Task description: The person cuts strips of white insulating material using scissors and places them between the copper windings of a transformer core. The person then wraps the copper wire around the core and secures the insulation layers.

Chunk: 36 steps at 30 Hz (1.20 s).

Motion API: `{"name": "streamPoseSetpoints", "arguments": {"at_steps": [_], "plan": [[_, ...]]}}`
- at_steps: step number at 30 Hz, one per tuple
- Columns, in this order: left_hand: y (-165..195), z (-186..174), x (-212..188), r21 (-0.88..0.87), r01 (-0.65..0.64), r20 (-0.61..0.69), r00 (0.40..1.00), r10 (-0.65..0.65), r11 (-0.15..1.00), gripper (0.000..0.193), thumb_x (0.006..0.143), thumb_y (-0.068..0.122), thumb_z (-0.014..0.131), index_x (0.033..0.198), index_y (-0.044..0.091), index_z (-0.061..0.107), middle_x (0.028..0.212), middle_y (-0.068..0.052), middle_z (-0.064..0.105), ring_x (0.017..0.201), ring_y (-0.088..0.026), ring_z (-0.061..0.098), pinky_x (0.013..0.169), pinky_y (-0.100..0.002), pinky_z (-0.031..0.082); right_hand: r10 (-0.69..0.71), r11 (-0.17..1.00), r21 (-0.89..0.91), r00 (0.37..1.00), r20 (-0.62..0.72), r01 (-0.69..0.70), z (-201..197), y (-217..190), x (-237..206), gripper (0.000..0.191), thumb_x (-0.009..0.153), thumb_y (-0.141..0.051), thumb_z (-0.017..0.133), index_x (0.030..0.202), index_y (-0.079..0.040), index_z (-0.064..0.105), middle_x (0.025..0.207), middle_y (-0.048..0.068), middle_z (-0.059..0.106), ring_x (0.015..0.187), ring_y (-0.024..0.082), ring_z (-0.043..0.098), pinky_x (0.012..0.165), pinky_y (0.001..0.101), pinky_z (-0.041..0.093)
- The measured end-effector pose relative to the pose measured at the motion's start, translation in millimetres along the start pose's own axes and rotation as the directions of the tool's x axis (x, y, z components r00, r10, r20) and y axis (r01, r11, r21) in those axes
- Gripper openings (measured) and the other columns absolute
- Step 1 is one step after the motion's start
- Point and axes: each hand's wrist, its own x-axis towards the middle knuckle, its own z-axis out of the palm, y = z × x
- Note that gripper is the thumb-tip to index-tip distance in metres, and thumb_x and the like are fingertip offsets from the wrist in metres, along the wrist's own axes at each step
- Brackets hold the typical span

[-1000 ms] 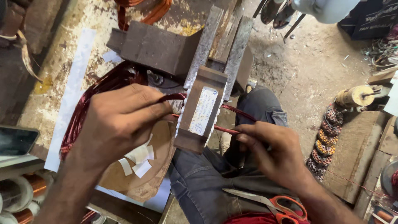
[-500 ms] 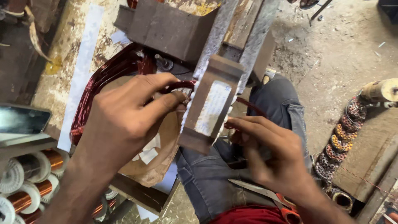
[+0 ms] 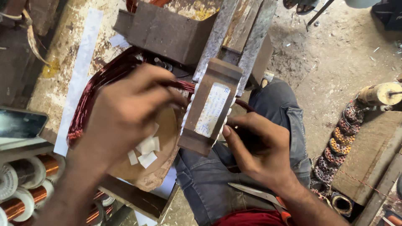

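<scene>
A brown rectangular winding block with a white label stands on two grey metal bars over my lap. A dark red copper wire coil loops from the bench round the block. My left hand, blurred, lies over the coil with its fingertips pinching the wire at the block's left side. My right hand is curled against the block's right side. Its thumb is on the block's edge and its fingers are closed on the wire strands coming out there.
Scissors with orange handles lie on my lap. White paper slips sit on a brown cardboard piece. Copper wire spools and a dark screen are lower left. A dark metal block is above. Wound coils lie on the floor at right.
My left hand has slid up along the coil toward the block's left side. My right hand has risen from below the block to press against its right edge.
</scene>
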Motion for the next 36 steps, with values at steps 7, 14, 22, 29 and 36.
{"name": "streamPoseSetpoints", "arguments": {"at_steps": [7, 14, 22, 29, 36], "plan": [[-23, 3, -13, -0.148, 0.089, 0.068, 0.995, -0.079, 0.985, 0.017, 0.085, 0.004, 0.074, 0.1, 0.011, 0.079, 0.114, -0.013, 0.066, 0.095, -0.023, 0.071, 0.079, -0.033, 0.062, 0.074, 0.993, 0.087, 0.995, 0.071, -0.081, -14, -3, 2, 0.013, 0.089, -0.002, 0.077, 0.101, 0.003, 0.074, 0.073, 0.002, 0.072, 0.061, 0.001, 0.061, 0.05, 0.0183, 0.044], [-1, 25, -11, -0.478, 0.306, 0.11, 0.951, -0.289, 0.823, 0.017, 0.088, 0.003, 0.075, 0.105, 0.003, 0.078, 0.105, -0.009, 0.072, 0.095, -0.019, 0.073, 0.079, -0.03, 0.063, 0.244, 0.968, -0.081, 0.965, 0.092, -0.237, -11, -9, 7, 0.013, 0.091, -0.007, 0.075, 0.101, 0.001, 0.078, 0.067, 0.005, 0.076, 0.055, 0.007, 0.064, 0.046, 0.0239, 0.048], [-1, 29, -21, -0.493, 0.338, 0.058, 0.932, -0.357, 0.802, 0.015, 0.086, -0.002, 0.075, 0.1, 0.002, 0.078, 0.103, -0.009, 0.073, 0.092, -0.017, 0.075, 0.08, -0.029, 0.067, -0.106, 0.976, -0.176, 0.984, 0.142, 0.131, -18, 13, -11, 0.027, 0.091, -0.001, 0.073, 0.117, 0.001, 0.072, 0.077, 0.008, 0.071, 0.065, 0.01, 0.067, 0.056, 0.0255, 0.051], [11, 32, -30, -0.47, 0.316, -0.009, 0.932, -0.363, 0.824, 0.024, 0.085, -0.009, 0.074, 0.106, 0.002, 0.079, 0.1, -0.009, 0.074, 0.09, -0.017, 0.075, 0.076, -0.028, 0.065, -0.157, 0.945, -0.241, 0.955, 0.253, 0.219, -48, 3, -1, 0.028, 0.085, -0.005, 0.081, 0.112, -0.003, 0.074, 0.087, 0.007, 0.075, 0.074, 0.012, 0.073, 0.063, 0.0269, 0.054], [29, 19, -28, 0.102, -0.001, -0.139, 0.99, 0.015, 0.995, 0.025, 0.073, -0.005, 0.072, 0.097, 0.001, 0.075, 0.11, -0.015, 0.072, 0.095, -0.033, 0.073, 0.074, -0.041, 0.057, -0.272, 0.9, -0.371, 0.96, -0.067, 0.229, -17, -16, 26, 0.044, 0.078, -0.014, 0.09, 0.111, -0.002, 0.063, 0.088, 0.005, 0.068, 0.07, 0.012, 0.067, 0.061, 0.026, 0.056]]}}
